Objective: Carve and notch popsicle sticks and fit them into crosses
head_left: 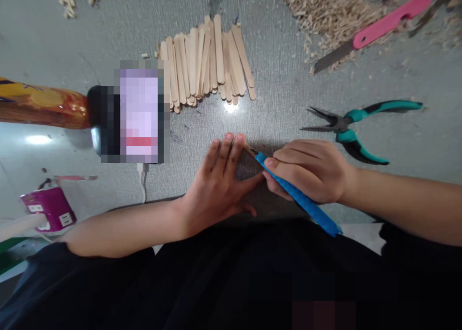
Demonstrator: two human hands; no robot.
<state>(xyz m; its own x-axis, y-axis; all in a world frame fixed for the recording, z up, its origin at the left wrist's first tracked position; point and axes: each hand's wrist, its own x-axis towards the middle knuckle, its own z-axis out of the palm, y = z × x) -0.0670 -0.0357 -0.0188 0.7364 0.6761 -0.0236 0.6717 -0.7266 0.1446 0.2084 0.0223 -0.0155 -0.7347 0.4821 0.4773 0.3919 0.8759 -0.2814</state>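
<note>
My left hand (225, 183) lies on the grey table with its fingers stretched out. Just beyond its fingertips the end of a narrow, wood-coloured piece (247, 147) shows; the rest of it, if any, is under the fingers. My right hand (310, 168) is closed around a slim tool with a blue, wrapped-looking handle (306, 202). The tool's dark tip points at the wooden piece beside my left fingers; its exact kind is too small to make out. Farther up the table, a row of flat wooden craft sticks (197, 65) is spread side by side.
Needle-nose pliers (341, 123) lie open at the right. Behind them a pink-handled saw (393, 21) rests by a heap of wood shavings (325, 7). At left stand a blurred-out phone (139, 113) with a cable and a purple power outlet block (54, 207).
</note>
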